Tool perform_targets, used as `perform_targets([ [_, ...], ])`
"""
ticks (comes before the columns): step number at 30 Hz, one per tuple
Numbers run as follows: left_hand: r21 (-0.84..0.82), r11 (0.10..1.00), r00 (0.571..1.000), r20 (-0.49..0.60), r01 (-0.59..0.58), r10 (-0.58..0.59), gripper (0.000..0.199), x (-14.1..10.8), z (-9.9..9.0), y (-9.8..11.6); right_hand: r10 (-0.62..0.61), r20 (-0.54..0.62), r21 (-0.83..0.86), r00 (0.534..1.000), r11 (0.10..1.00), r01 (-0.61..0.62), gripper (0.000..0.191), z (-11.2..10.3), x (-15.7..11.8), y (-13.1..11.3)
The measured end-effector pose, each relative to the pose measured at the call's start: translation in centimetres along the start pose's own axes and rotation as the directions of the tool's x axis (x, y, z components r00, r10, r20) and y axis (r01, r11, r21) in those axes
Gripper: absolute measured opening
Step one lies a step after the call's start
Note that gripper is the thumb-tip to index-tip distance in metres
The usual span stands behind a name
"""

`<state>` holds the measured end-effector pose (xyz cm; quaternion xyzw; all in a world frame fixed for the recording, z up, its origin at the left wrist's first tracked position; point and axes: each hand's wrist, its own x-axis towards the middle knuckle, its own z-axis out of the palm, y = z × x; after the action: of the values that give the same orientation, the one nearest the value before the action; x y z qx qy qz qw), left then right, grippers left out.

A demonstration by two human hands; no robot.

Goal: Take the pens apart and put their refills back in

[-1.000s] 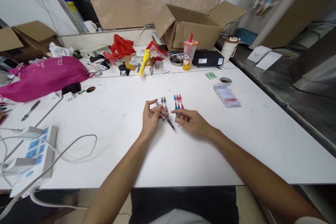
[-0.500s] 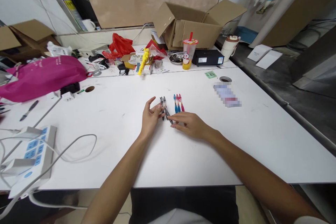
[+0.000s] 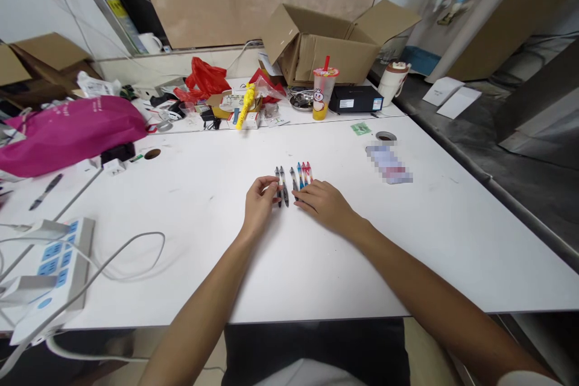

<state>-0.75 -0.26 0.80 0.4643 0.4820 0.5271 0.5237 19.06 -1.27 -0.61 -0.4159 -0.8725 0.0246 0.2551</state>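
Note:
Two black pens (image 3: pixel 284 187) lie side by side on the white table. My left hand (image 3: pixel 259 208) is at their left side, its fingers curled and its fingertips on the leftmost one. A third black pen (image 3: pixel 294 180) lies a little to the right, and the fingers of my right hand (image 3: pixel 326 205) hold its lower end. Just beyond it sit a blue pen (image 3: pixel 300 176) and a pink-red pen (image 3: pixel 310 172) in a tight row, their lower parts partly hidden by my right hand.
A power strip (image 3: pixel 63 265) with looping cables is at the left. A pink bag (image 3: pixel 81 129), a yellow item (image 3: pixel 246 107), a drink cup (image 3: pixel 323 93), a black box (image 3: pixel 356 99) and a cardboard box (image 3: pixel 335 54) line the back. A tape roll (image 3: pixel 386 136) lies at right.
My right hand has moved a black pen to the right, away from the other two and up beside the coloured pens. My left hand's fingers have curled in closer to the black pens.

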Motion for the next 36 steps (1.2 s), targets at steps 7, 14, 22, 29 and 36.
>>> perform_targets([
  [7, -0.026, 0.999, 1.000, 0.017, 0.023, -0.022, 0.013, 0.0, 0.0, 0.1, -0.028, -0.015, -0.098, 0.999, 0.995, 0.027, 0.029, 0.1, 0.2, 0.5],
  [14, -0.038, 0.999, 1.000, 0.024, 0.017, -0.016, 0.013, 0.1, 0.0, -0.1, -0.027, 0.002, -0.123, 1.000, 0.992, 0.027, 0.025, 0.2, 0.2, 0.7],
  [22, -0.060, 0.997, 0.999, 0.025, 0.038, -0.037, 0.012, 0.3, 0.1, -0.3, -0.002, 0.008, -0.047, 1.000, 0.999, 0.003, 0.021, 0.0, 0.4, 0.7],
  [29, -0.070, 0.997, 0.999, 0.025, 0.041, -0.039, 0.013, 0.3, 0.0, -0.3, -0.049, -0.007, -0.019, 0.999, 0.999, 0.049, 0.031, 0.0, 0.2, -0.2],
  [36, -0.073, 0.997, 0.999, 0.028, 0.039, -0.037, 0.014, 0.4, 0.0, -0.3, -0.084, 0.000, 0.022, 0.996, 0.996, 0.084, 0.027, 1.2, 0.7, -1.3],
])
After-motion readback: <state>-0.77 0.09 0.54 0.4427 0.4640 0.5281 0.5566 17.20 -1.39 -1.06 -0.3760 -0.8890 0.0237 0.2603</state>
